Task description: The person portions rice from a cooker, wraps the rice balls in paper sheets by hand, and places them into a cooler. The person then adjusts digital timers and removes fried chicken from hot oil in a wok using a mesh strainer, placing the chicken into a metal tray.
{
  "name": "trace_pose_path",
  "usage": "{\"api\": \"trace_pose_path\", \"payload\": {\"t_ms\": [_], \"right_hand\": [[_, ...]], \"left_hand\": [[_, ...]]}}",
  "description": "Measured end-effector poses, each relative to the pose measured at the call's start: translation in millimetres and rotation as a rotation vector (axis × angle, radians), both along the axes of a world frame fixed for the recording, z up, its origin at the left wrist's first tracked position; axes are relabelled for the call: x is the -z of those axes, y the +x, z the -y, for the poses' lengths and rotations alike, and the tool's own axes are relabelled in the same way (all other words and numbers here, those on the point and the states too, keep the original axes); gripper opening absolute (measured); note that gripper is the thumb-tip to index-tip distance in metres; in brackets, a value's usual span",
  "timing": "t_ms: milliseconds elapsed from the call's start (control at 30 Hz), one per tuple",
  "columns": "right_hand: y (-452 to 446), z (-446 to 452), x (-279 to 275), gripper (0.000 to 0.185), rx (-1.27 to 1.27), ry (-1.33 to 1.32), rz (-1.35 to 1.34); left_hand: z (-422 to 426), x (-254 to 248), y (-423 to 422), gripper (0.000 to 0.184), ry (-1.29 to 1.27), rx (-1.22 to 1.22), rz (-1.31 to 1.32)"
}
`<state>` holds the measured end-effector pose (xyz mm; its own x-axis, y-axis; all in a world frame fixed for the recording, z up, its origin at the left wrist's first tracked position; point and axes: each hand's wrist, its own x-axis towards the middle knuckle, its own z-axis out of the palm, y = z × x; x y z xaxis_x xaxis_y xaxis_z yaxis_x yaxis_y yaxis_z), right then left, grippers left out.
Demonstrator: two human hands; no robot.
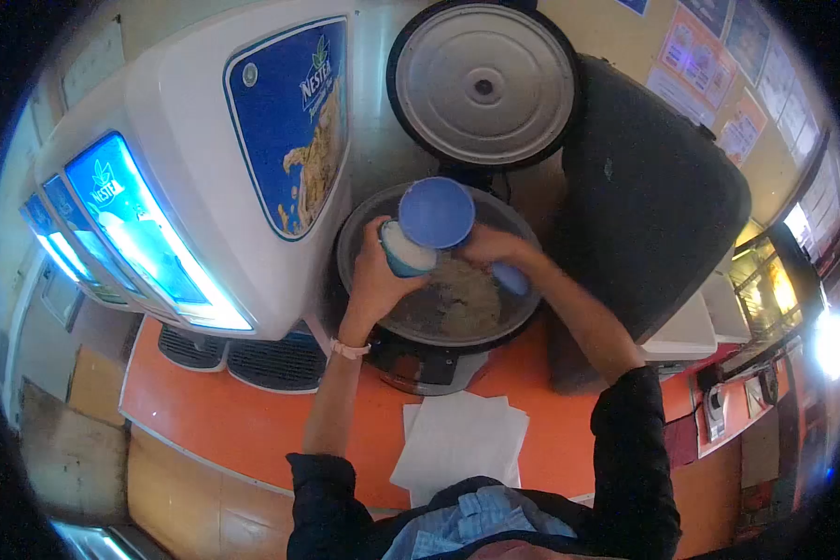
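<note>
Blue plastic, two pieces counted: one round piece (pixel 437 213), cup or lid, cannot tell which, and one short blue piece (pixel 511 280) just below the right hand (pixel 491 246). One teal cup (pixel 404 254), pale inside, just to 7 o'clock of the round piece and partly behind it. Both above one pot (pixel 371 313), toward 11 o'clock of its middle. One pale heap of food (pixel 469 301) inside, toward 5 o'clock. Round piece with its flat face turned up toward the head; long axis of the teal cup's visible part from 10 to 4 o'clock, same for the short blue piece. Left hand (pixel 378 280): grip wrapped around the teal cup. Right hand: fingers at the round piece's edge, grip partly hidden, cannot tell what it holds. Around the pot, one open lid (pixel 483 86) at 12 o'clock, one drinks machine (pixel 196 140) at 10, two drip trays (pixel 275 362) at 8, one dark case (pixel 658 201) at 2, overlapping white papers (pixel 462 439) at 6 on the orange counter (pixel 243 420).
</note>
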<state>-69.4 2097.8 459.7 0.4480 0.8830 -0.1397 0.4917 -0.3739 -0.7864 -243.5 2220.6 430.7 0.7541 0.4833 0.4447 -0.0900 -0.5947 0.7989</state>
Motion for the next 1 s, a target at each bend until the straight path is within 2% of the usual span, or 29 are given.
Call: {"api": "trace_pose_path", "payload": {"t_ms": [67,167,233,300,333,433,500,567,700,800,867,900,967,1000], "right_hand": [[0,-4,-1,0.061,0.013,-0.136,-0.155],[3,-10,3,0.057,-0.109,-0.055,-0.017],[28,-22,7,0.056,-0.053,-0.247,-0.051],[46,-32,27,0.058,-0.063,-0.267,0.014],[59,-37,40,0.06,-0.073,-0.294,0.099],[77,-61,139,0.058,-0.12,-0.679,0.499],[51,-75,183,0.057,-0.303,-0.829,0.609],[21,-76,197,0.055,-0.492,-0.907,0.59],[9,-63,128,0.052,-0.757,-0.964,0.346],[16,-49,74,0.05,-0.791,-0.953,0.216],[33,-35,49,0.032,-0.757,-0.86,0.153],[47,-28,35,0.052,-0.625,-0.864,0.138],[70,-13,16,0.076,-0.48,-0.861,0.133],[72,-9,5,0.071,-0.572,-0.374,0.412]], "left_hand": [[-5,3,-1,0.085,0.003,-0.015,0.008],[-12,5,2,0.085,0.021,-0.053,0.026],[-14,9,-2,0.086,0.039,-0.084,0.008],[-16,10,-11,0.087,0.195,-0.281,0.005],[-16,8,-14,0.087,0.21,-0.272,0.009],[-10,2,-21,0.088,0.187,-0.34,-0.01],[-6,0,-26,0.088,0.166,-0.304,0.009],[-4,2,-31,0.088,0.117,-0.27,0.008],[-3,4,-39,0.088,0.068,-0.216,0.07],[-7,10,-39,0.088,0.114,-0.229,0.122],[-7,11,-40,0.088,0.092,-0.239,0.105],[-7,11,-39,0.088,0.073,-0.253,0.085],[-9,15,-37,0.087,0.096,-0.255,0.061],[-9,17,-36,0.087,0.114,-0.273,0.024]]}}
